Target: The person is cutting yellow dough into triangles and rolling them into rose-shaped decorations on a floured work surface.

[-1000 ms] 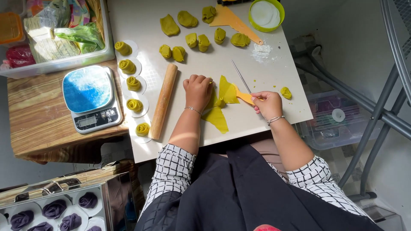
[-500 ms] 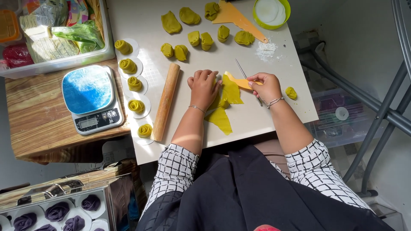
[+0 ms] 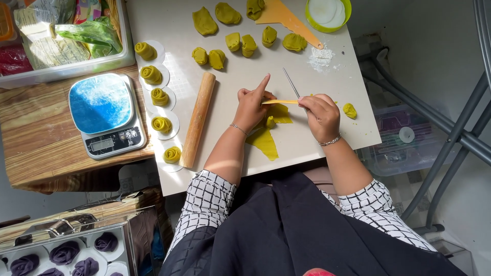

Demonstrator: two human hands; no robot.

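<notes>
My left hand point(image 3: 251, 106) pinches one end of a thin yellow-green dough strip point(image 3: 280, 101), with its index finger stuck out. The strip stretches level across to my right hand point(image 3: 319, 115). My right hand grips a slim metal knife point(image 3: 291, 83) whose blade points away from me, and it touches the strip's other end. Under both hands lies a flat cut sheet of yellow-green dough point(image 3: 266, 142) on the white table point(image 3: 235, 64). A small dough scrap point(image 3: 350, 110) sits just right of my right hand.
A wooden rolling pin point(image 3: 198, 120) lies left of my left hand. Beyond it stand rolled dough roses point(image 3: 161, 123) on white discs and a kitchen scale point(image 3: 105, 115). Dough lumps point(image 3: 232, 42), an orange scraper point(image 3: 284, 15), a green bowl point(image 3: 328, 11) and flour point(image 3: 321, 55) are at the far edge. Purple roses point(image 3: 64, 251) fill a tray at lower left.
The right hand drew the knife through the dough sheet. Both hands then rose with a cut strip held between them, and my left index finger lifted.
</notes>
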